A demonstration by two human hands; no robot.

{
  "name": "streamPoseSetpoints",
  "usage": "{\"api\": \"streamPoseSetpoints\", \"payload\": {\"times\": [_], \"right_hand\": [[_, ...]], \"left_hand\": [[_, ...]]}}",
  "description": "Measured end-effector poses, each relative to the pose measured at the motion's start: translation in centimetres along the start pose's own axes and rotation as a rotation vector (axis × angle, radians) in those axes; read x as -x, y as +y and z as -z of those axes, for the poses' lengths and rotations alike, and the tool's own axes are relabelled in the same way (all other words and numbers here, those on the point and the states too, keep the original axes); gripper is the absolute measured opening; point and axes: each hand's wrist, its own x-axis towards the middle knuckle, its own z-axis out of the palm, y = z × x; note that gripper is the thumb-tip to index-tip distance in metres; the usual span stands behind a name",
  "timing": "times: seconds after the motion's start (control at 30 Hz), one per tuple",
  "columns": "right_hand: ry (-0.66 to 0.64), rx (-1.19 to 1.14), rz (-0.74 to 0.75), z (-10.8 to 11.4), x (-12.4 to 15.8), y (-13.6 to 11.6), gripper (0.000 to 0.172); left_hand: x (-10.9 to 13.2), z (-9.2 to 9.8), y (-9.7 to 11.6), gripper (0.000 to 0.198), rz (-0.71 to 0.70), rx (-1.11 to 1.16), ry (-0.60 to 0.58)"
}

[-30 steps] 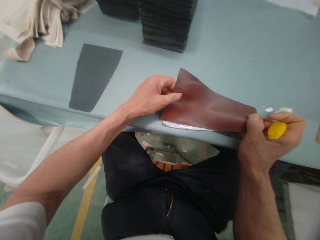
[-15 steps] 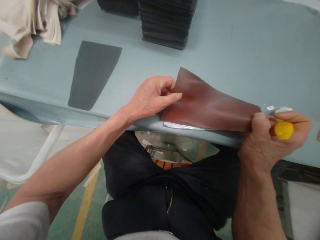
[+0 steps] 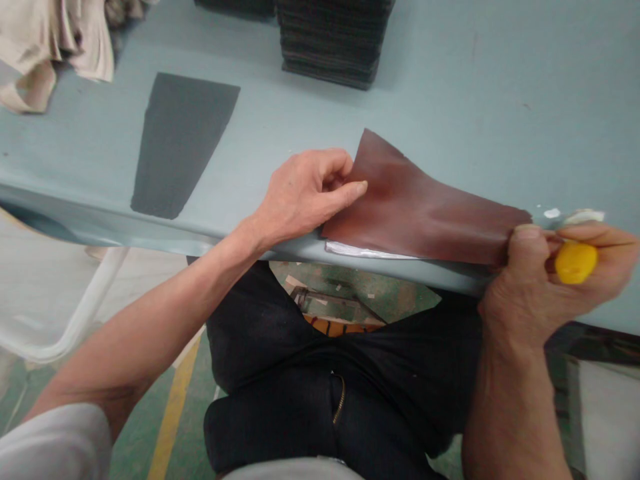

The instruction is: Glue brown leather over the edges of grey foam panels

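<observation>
A brown leather piece (image 3: 420,200) lies at the table's near edge, its far left corner raised. My left hand (image 3: 313,190) pinches its left edge, thumb on top and fingers curled behind. At the narrow right end, my right hand (image 3: 555,280) is closed, its thumb pressing on the leather. Out of that fist sticks the rounded yellow handle (image 3: 576,262) of a tool; the tool's working end is hidden. A white strip (image 3: 367,251) shows along the leather's near edge. To the left, a dark grey tapered piece (image 3: 183,147) lies flat.
A tall stack of dark pieces (image 3: 333,43) stands at the back of the blue-grey table (image 3: 475,100). Beige cloth-like strips (image 3: 65,40) hang together at the far left. White blobs (image 3: 585,216) sit beside my right hand. A white-framed seat (image 3: 100,300) is below left.
My right hand and the yellow handle have moved slightly to the right, along with the leather's right end. My left hand keeps its pinch. The view has shifted a little.
</observation>
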Motion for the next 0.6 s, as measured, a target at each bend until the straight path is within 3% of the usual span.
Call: {"api": "streamPoseSetpoints", "payload": {"times": [0.6], "right_hand": [[-0.026,-0.039,-0.025,0.03,0.20,-0.07,0.025]], "left_hand": [[0.18,0.02,0.15,0.035,-0.014,-0.027,0.021]]}}
